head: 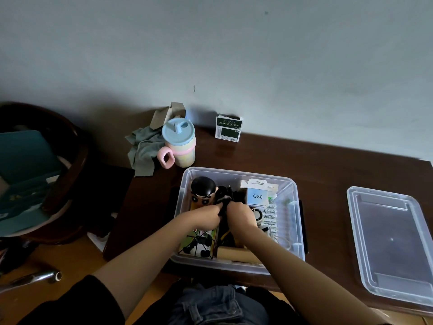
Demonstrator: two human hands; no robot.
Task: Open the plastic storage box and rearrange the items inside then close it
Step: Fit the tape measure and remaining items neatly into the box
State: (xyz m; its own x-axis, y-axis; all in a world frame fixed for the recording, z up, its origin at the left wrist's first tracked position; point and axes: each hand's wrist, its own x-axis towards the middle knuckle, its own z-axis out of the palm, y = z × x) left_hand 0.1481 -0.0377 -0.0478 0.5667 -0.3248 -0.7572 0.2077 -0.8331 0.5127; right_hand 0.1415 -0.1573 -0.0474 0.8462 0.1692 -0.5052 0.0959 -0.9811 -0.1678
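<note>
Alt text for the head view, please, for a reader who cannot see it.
Both hands, left hand and right hand, grip a black bundle inside an open clear storage box on a dark wooden table. The lid lies to the right; a pastel cup stands behind.

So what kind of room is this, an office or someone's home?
Most likely a home, perhaps a bedroom or study corner. A dark wooden desk stands against a plain wall, with a pastel lidded cup, a crumpled grey cloth and a clear storage box of toys and small gadgets.
</note>
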